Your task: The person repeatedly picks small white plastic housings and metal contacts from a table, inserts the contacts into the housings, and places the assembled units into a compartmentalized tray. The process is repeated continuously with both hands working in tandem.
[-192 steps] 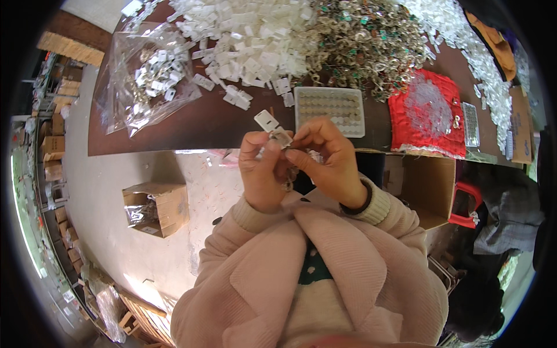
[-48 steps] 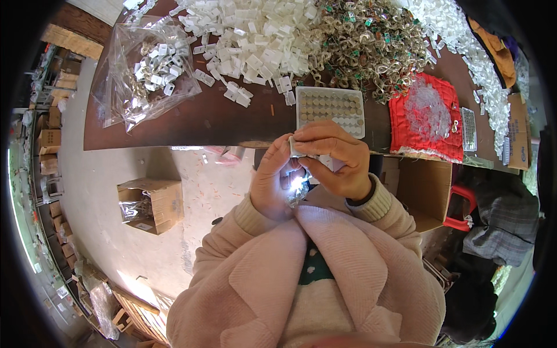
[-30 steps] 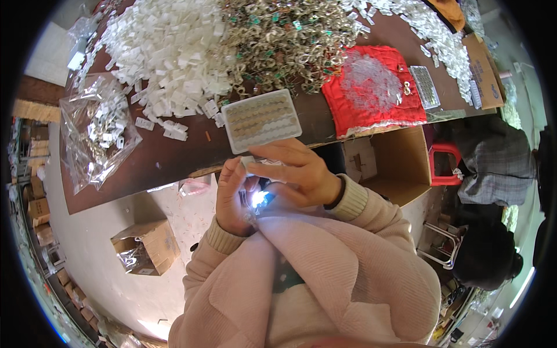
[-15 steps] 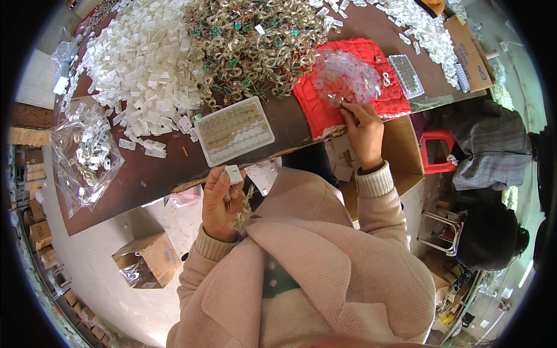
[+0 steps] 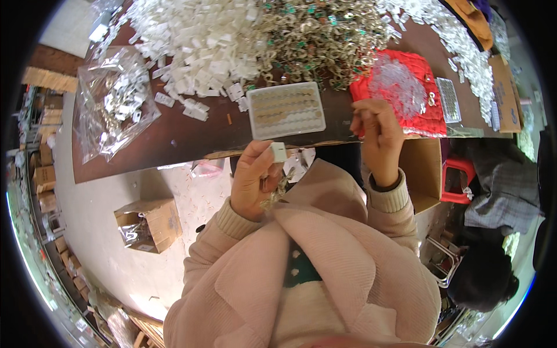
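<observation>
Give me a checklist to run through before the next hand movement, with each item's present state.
1. Left hand has a grip on the white casing: ok.
2. Thin strands below the casing hang free of the coat: cannot tell; they overlap in this view.
3. Right hand has nothing at its fingertips: cannot tell, too small.
4. Tray lies fully on the tabletop: ok.
5. Clear pieces are piled on the red cloth: ok.
</observation>
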`<move>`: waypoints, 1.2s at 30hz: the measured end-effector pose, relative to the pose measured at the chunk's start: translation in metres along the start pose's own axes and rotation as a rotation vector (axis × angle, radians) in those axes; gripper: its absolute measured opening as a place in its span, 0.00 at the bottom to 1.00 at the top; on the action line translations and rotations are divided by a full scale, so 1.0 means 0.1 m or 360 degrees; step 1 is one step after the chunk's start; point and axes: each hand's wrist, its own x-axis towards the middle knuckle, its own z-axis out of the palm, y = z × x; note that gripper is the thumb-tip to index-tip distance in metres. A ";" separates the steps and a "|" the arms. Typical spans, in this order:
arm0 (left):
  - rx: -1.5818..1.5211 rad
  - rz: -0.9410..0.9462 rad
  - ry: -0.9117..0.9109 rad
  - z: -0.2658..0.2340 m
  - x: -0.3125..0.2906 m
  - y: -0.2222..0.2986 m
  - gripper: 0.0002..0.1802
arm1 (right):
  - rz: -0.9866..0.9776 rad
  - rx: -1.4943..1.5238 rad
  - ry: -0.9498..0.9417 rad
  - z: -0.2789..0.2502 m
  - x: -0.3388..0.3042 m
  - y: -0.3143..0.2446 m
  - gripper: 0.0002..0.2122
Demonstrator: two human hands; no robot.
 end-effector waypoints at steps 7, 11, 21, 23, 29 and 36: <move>-0.0105 0.0067 -0.0081 -0.05 -0.03 0.06 0.08 | -0.0617 -0.0036 -0.0580 0.57 -0.04 -0.40 0.23; -0.0074 0.0132 -0.0038 -0.10 -0.04 0.07 0.09 | -0.0746 -0.0076 -0.0649 0.66 -0.03 -0.41 0.24; 0.0119 0.0180 -0.0037 -0.12 -0.08 0.18 0.06 | -0.0510 -0.0186 -0.0740 0.69 -0.06 -0.51 0.15; 0.0125 0.0203 -0.0054 -0.13 -0.09 0.20 0.06 | -0.0290 -0.0092 -0.0714 0.69 -0.08 -0.53 0.12; 0.0223 0.0233 -0.0006 -0.14 -0.10 0.20 0.07 | -0.0259 -0.0156 -0.0771 0.68 -0.11 -0.52 0.07; 0.0815 0.0583 0.0038 -0.12 -0.14 0.57 0.08 | -0.0262 0.0029 -0.0715 0.81 -0.11 -0.50 0.11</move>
